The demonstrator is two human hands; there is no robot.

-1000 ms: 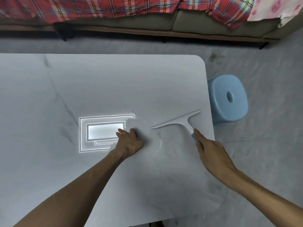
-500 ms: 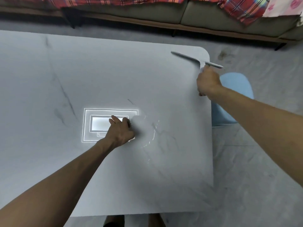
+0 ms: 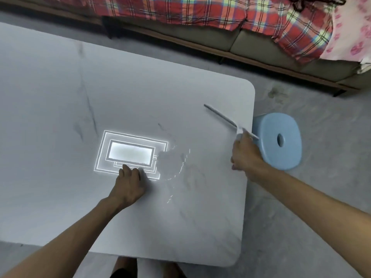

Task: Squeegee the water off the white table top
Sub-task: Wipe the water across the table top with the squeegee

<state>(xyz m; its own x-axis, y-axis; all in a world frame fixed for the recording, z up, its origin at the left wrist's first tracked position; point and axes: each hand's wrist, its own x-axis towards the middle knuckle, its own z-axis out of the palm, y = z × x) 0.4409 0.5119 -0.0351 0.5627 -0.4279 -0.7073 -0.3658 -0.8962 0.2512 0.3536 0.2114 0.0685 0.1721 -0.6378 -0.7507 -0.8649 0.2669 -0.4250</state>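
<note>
The right grip (image 3: 246,155) is clenched round the short handle of the squeegee (image 3: 222,118), which is held over the right edge of the tabletop (image 3: 140,93), toward the far right corner. The long blade is angled from far left to near right, and its nearer end passes just beyond that edge. Whether the lip is touching the surface cannot be told, as the tool is blurred. The left grip (image 3: 129,184) is released and empty. It is laid back-up on the tabletop near the middle, at the near side of a reflected light (image 3: 130,154). The water (image 3: 170,163) is seen as a thin puddle just right of that reflection, between the two grips, with glinting streaks trailing toward the near edge.

The squeegee is judged to be light and rigid in the body, with a soft, flexible lip. It is best taken by the handle, close behind the blade's centre, so that pressure is spread evenly along the lip. A wet handle may be slippery, so a firm hold is advised. The tabletop appears smooth and hard, so the water is likely to be carried readily toward an edge.

A blue stool (image 3: 289,157) is set on the floor (image 3: 301,217) just beside the right edge, and a plaid blanket (image 3: 200,13) is seen beyond the far edge.
</note>
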